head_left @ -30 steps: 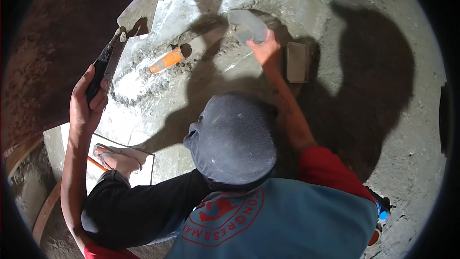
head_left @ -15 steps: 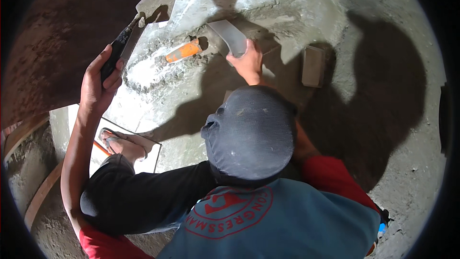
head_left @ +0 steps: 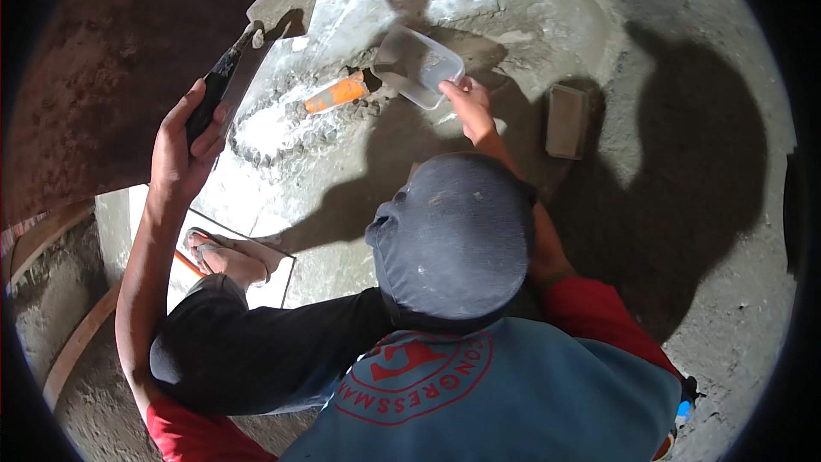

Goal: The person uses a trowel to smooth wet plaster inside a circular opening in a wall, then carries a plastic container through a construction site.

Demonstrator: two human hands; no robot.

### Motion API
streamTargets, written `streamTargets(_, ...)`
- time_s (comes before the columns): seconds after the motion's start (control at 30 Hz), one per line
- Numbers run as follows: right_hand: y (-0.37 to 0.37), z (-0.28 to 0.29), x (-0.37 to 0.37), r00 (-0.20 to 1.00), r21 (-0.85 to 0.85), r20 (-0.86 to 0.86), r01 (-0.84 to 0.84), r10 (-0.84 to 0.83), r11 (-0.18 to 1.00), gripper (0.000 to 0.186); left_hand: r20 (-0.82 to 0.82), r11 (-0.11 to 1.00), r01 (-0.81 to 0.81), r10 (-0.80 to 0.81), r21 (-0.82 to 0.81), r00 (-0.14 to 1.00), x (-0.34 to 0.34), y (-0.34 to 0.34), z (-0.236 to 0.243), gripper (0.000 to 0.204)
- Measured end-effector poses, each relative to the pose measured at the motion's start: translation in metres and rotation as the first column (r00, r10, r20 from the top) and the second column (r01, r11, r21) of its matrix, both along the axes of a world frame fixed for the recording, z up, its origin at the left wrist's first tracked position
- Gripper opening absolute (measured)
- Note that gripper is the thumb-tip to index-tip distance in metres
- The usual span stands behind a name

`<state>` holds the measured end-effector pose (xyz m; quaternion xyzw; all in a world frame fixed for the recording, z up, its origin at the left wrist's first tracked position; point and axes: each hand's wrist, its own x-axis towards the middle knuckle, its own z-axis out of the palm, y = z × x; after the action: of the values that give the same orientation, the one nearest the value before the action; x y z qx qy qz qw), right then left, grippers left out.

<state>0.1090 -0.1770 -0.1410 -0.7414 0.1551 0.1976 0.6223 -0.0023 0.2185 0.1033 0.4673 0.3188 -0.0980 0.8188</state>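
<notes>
My left hand (head_left: pixel 190 141) is wrapped round the dark handle of a trowel (head_left: pixel 286 4). Its grey blade points up and away, at the edge of a dark brown panel. In my right hand (head_left: pixel 470 107), gripped by its rim, is a clear rectangular plastic container (head_left: pixel 419 67). The container is tilted so that its inside shows, and I see no filling in it. Just left of it lies an orange tube-shaped piece (head_left: pixel 336 94) smeared with grey, among crumbs of grey material.
A grey-brown box-shaped piece (head_left: pixel 566 122) stands to the right. The dark brown panel (head_left: pixel 85 77) fills the far left. My bent knee (head_left: pixel 453 239) rises in the middle. My sandalled foot (head_left: pixel 227 261) rests by a white tile (head_left: pixel 275 278). Curved strips (head_left: pixel 81 346) run at the lower left.
My right hand has turned the plastic container from edge-on to showing its inside, and moved slightly right. My left hand keeps the trowel in nearly the same place.
</notes>
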Motion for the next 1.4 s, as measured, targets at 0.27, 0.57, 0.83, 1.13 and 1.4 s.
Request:
streamTargets(0.27,-0.071,0.073,-0.008,0.992,0.051,0.128,-0.024,0.017,0.998,0.032,-0.002,0.999,0.023,-0.023,-0.037,1.000,0.002,0.002,-0.005,0.024)
streamTargets(0.57,-0.215,0.157,-0.042,0.879,0.086,0.229,0.410,-0.418,0.908,0.031,-0.044,0.995,0.052,-0.056,-0.080,0.997,0.007,-0.009,-0.015,0.020)
streamTargets(0.83,-0.223,0.183,-0.063,0.856,-0.713,0.488,0.505,-0.172,0.487,0.045,-0.081,0.999,0.046,-0.047,-0.014,0.996,0.006,-0.004,-0.021,0.019)
streamTargets(1.13,-0.200,0.177,-0.067,0.776,-0.844,0.536,0.485,0.333,0.229,0.060,-0.069,0.998,0.057,-0.058,-0.006,0.996,0.008,-0.013,-0.014,0.021)
streamTargets(1.4,-0.192,0.166,-0.070,0.683,-0.775,0.630,0.582,0.370,0.246,0.055,-0.122,0.997,0.054,-0.047,0.050,0.991,0.005,-0.019,-0.003,0.019)
